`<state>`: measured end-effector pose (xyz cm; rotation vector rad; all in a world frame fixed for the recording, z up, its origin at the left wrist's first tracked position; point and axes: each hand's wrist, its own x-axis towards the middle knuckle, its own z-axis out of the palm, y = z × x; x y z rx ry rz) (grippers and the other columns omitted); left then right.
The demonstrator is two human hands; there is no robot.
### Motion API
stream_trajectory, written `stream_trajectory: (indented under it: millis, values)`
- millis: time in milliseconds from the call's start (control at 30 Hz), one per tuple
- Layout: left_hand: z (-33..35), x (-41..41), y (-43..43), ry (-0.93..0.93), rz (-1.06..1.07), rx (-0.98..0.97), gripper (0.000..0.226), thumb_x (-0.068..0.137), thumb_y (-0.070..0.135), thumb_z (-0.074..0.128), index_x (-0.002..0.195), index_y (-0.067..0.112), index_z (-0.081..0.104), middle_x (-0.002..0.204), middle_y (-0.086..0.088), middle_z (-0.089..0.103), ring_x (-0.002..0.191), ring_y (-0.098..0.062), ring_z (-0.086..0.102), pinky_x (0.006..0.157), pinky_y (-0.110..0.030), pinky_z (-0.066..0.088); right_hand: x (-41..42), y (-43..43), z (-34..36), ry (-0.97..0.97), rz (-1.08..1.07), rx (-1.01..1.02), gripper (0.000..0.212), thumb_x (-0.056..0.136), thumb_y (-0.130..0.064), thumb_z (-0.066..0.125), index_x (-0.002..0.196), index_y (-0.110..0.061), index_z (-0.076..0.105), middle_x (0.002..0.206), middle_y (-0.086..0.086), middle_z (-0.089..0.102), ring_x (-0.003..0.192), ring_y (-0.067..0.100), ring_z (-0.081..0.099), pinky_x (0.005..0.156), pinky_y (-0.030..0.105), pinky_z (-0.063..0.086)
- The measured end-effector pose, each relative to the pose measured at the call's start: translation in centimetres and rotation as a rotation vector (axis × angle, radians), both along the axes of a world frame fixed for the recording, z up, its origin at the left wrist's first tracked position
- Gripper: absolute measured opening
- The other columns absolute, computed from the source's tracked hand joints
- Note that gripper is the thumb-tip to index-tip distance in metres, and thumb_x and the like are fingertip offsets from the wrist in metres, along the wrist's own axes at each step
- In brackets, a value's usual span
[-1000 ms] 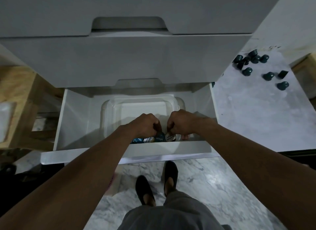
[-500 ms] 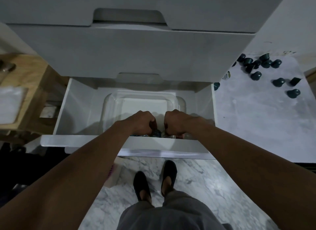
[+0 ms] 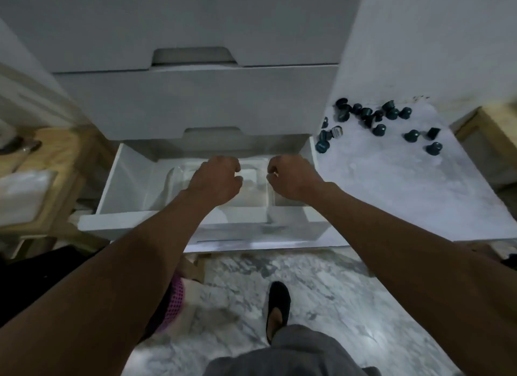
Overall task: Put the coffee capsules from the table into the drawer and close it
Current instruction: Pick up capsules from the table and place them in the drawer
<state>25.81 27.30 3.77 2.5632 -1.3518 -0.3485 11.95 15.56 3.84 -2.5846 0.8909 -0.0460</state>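
The white bottom drawer (image 3: 126,185) stands pulled out, with a clear plastic container (image 3: 253,177) inside it. My left hand (image 3: 218,179) and my right hand (image 3: 291,177) hover side by side above the drawer, fingers curled, and nothing shows in either one. Whatever lies along the drawer's front is hidden behind its front panel and my arms. Several dark teal coffee capsules (image 3: 366,115) lie scattered on the white marble table (image 3: 391,196) to the right. Two of them (image 3: 321,146) lie at the table's edge beside the drawer.
Closed white drawers (image 3: 195,101) rise above the open one. A wooden shelf (image 3: 61,157) with a white item (image 3: 22,196) stands at the left. Below are the marble floor, my foot (image 3: 277,305) and a pink mesh thing (image 3: 174,300).
Both hands have lifted from the capsules at the drawer's front and moved back and apart. The view has tilted, so those capsules are out of sight.
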Motion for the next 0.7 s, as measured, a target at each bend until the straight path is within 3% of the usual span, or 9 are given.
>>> stream_trajectory:
  millis: [167,300,700]
  values:
    - [3.9,-5.4,0.7,-0.173,-0.148,-0.192,0.028,0.089,0.027,0.052,0.111,0.011,0.06,0.11,-0.014,0.06,0.102,-0.033,0.057,0.083,-0.039,0.048,-6.5,1.9,2.5,-0.111,-0.222,-0.133,0.026,0.09,-0.021,0.052,0.107,-0.007,0.065,0.109,0.016,0.064,0.1,0.035,0.06,0.082,0.037,0.05]
    - [5.3,-10.3,0.4,-0.192,-0.226,-0.3,0.027,0.091,0.025,0.049,0.109,0.009,0.059,0.108,-0.014,0.06,0.099,-0.032,0.058,0.08,-0.038,0.048,-12.9,2.8,3.5,-0.062,-0.286,-0.184,0.03,0.092,-0.026,0.051,0.113,-0.007,0.059,0.112,0.016,0.06,0.106,0.036,0.055,0.087,0.042,0.049]
    - [6.2,-23.9,-9.9,-0.197,-0.387,-0.329,0.031,0.094,0.029,0.045,0.116,0.01,0.058,0.116,-0.009,0.062,0.104,-0.027,0.058,0.083,-0.037,0.048,-27.0,-4.3,4.7,-0.119,-0.484,-0.184,0.036,0.096,-0.03,0.047,0.125,-0.011,0.054,0.12,0.011,0.058,0.11,0.03,0.054,0.087,0.039,0.048]
